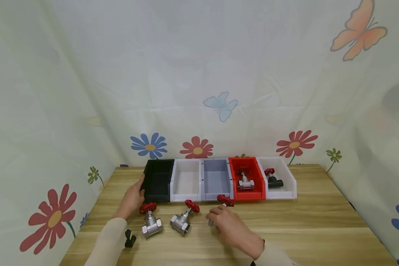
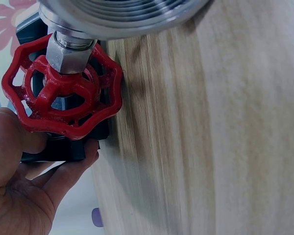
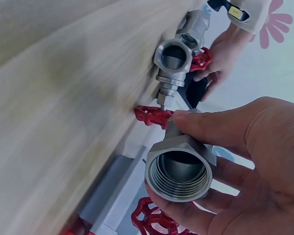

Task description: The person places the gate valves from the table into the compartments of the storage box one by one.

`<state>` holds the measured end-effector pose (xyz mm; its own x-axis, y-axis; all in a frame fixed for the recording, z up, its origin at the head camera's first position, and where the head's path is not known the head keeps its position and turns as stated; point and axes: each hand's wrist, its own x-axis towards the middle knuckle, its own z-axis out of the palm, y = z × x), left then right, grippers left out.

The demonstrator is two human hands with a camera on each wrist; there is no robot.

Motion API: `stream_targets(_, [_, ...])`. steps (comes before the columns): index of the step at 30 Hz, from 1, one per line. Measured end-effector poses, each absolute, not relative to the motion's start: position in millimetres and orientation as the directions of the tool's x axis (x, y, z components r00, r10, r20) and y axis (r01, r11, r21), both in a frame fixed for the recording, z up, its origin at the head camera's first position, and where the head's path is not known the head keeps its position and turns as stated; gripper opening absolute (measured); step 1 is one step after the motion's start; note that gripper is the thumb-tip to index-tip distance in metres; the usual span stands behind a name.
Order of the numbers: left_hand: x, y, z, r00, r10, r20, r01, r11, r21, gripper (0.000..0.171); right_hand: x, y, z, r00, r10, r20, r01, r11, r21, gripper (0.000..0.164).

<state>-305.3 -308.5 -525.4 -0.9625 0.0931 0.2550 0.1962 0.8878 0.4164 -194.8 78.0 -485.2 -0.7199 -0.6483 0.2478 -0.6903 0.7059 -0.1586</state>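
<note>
My left hand [image 1: 133, 197] grips the left wall of the black bin [image 1: 157, 199]; in the left wrist view the thumb and fingers [image 2: 71, 171] lie on either side of its edge. My right hand [image 1: 231, 227] holds a metal gate valve [image 3: 181, 169] with a red handwheel [image 1: 225, 200], in front of the grey bin [image 1: 217, 198]. The right wrist view shows its threaded opening between thumb and fingers. Between the hands, two similar valves lie on the table: one [image 1: 152, 226] near the black bin, another [image 1: 181, 221] before the first white bin [image 1: 185, 197].
The bins stand side by side along the back of the wooden table [image 1: 319, 229]. A metal valve [image 1: 246, 183] lies in the red bin [image 1: 249, 195]. The right-end white bin [image 1: 290, 194] holds a black valve [image 1: 274, 181] with a red wheel. A flower-printed curtain [image 1: 173, 74] hangs behind.
</note>
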Motion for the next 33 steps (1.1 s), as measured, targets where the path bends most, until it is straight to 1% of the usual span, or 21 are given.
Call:
stream_targets(6, [-304.9, -308.8, -525.0, -0.959, 0.09, 0.267, 0.198, 0.89, 0.411, 0.066, -197.1, 81.2, -472.5, -0.716, -0.673, 0.184, -0.697, 0.698, -0.161, 0.044])
stream_targets(9, [-304.9, -308.7, -523.5, -0.962, 0.086, 0.258, 0.191, 0.888, 0.417, 0.066, -199.5, 83.0, -467.8, -0.713, -0.681, 0.168, -0.701, 0.697, -0.153, 0.043])
stream_targets(17, [-305.2, -308.7, -521.6, -0.968, 0.079, 0.24, 0.177, 0.889, 0.422, 0.067, -207.7, 88.7, -454.6, -0.688, -0.701, 0.188, -0.724, 0.681, -0.11, 0.039])
stream_targets(22, [-305.0, -309.3, -522.5, -0.97, 0.076, 0.231, 0.172, 0.885, 0.432, 0.067, -211.9, 92.4, -447.0, -0.687, -0.708, 0.162, -0.726, 0.678, -0.118, 0.041])
stream_targets(29, [-305.2, -308.7, -523.4, -0.973, 0.081, 0.215, 0.169, 0.886, 0.432, 0.068, -218.2, 95.2, -438.8, -0.66, -0.724, 0.202, -0.749, 0.653, -0.106, 0.039])
stream_targets(33, [-304.6, -308.2, -523.2, -0.974, 0.084, 0.211, 0.17, 0.884, 0.435, 0.068, -224.1, 95.9, -433.1, -0.661, -0.725, 0.191, -0.749, 0.653, -0.113, 0.038])
